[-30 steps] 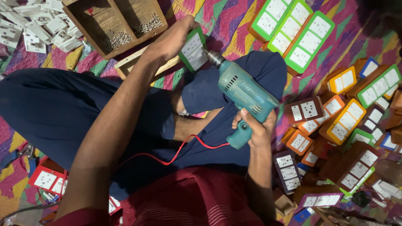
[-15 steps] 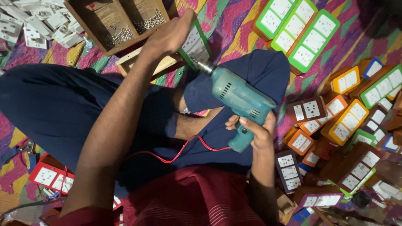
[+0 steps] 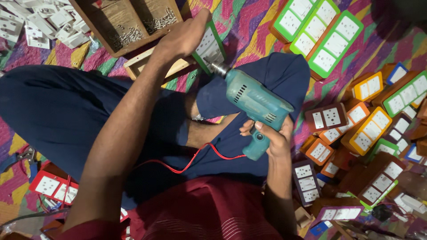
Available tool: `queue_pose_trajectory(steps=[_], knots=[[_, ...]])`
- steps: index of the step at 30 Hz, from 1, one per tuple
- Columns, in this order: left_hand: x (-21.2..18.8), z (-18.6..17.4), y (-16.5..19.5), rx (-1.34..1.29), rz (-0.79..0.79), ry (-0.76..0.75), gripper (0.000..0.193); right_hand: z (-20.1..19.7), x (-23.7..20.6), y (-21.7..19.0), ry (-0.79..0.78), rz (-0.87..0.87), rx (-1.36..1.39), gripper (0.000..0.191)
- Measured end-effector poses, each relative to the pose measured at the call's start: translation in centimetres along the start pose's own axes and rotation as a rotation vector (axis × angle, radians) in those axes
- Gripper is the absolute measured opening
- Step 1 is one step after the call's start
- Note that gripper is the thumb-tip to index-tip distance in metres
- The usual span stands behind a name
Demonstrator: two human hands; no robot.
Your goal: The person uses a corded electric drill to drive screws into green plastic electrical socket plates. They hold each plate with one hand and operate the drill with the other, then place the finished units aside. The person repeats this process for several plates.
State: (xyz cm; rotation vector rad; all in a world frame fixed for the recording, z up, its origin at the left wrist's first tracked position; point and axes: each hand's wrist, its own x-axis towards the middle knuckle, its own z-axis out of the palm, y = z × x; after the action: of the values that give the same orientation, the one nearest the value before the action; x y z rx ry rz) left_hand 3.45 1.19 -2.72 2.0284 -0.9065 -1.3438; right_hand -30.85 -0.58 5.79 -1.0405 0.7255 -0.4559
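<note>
Teal plastic covers the body of the electric drill [image 3: 255,100], which lies across the middle of the scene, its metal chuck pointing far and left. The right hand [image 3: 271,135] closes its grip around the drill's handle, and a thin red cord [image 3: 195,158] runs from the base of the handle leftward across the dark blue trousers [image 3: 66,111] of the seated person. The left hand [image 3: 184,38] reaches far, its grip closed on a green-framed switch board [image 3: 209,46] held upright on edge against a pale wooden block [image 3: 147,66]; the chuck tip touches the board's white face. Just beyond that hand, at the far left, sits a wooden tray [image 3: 120,22] with compartments holding small metal screws. A heap of loose white switch plates [image 3: 40,22] lies at the far left corner. At the far right, a row of green-framed boards [image 3: 318,31] rests on the striped, many-coloured mat [image 3: 249,26]. To the right, many finished boards with orange, brown, blue and green frames [image 3: 369,129] lie scattered close together. A red-framed board [image 3: 51,184] lies near the left knee.
</note>
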Motion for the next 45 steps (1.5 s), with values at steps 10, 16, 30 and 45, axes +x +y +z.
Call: queue_pose_trajectory(steps=[10, 16, 30, 45], knots=[[0.9, 0.1, -0.8, 0.131, 0.242, 0.083, 0.056, 2.5, 0.0, -1.0, 0.062, -0.019, -0.095, 0.030], [-0.7, -0.6, 0.3, -0.088, -0.111, 0.042, 0.080, 4.5, -0.6, -1.0, 0.089, -0.061, -0.246, 0.022], [-2.4, -0.5, 1.9, -0.346, 0.018, -0.091, 0.097, 5.4, -1.3, -0.8, 0.075, -0.090, -0.277, 0.021], [-0.4, 0.7, -0.7, -0.410, 0.073, -0.103, 0.091, 5.8, -1.8, -1.1, 0.097, -0.109, -0.364, 0.040]])
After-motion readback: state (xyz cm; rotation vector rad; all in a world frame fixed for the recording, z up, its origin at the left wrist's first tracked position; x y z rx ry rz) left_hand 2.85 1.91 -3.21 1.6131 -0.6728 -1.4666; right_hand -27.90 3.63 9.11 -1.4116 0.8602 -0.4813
